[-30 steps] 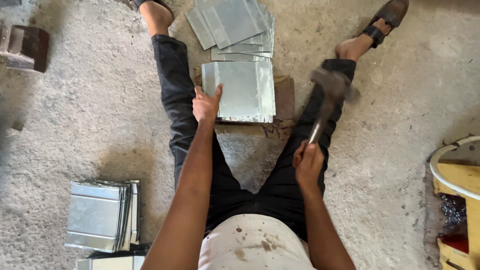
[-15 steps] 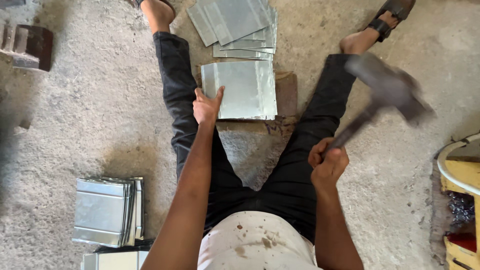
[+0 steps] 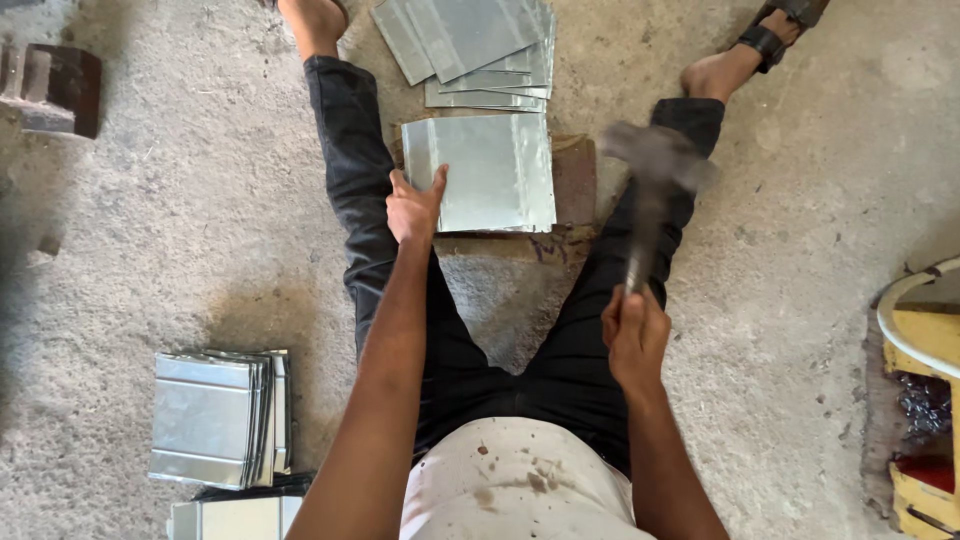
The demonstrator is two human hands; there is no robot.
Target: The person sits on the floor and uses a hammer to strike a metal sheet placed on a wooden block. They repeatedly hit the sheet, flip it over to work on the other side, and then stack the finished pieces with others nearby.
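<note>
I sit on the concrete floor with my legs spread. A shiny metal sheet (image 3: 490, 170) lies on a brown block (image 3: 573, 178) between my legs. My left hand (image 3: 412, 205) presses on the sheet's near left corner. My right hand (image 3: 635, 335) grips the handle of a hammer (image 3: 650, 175), whose blurred head hangs over my right leg, just right of the sheet.
A fan of flat metal sheets (image 3: 470, 45) lies beyond the block. A stack of folded sheets (image 3: 215, 415) sits at my left, with more below it. A rusty iron block (image 3: 55, 88) is far left. A yellow frame (image 3: 925, 380) stands at the right edge.
The hammer, swung out and raised to the right half a second ago, has come back in toward the sheet. My left hand stays on the sheet.
</note>
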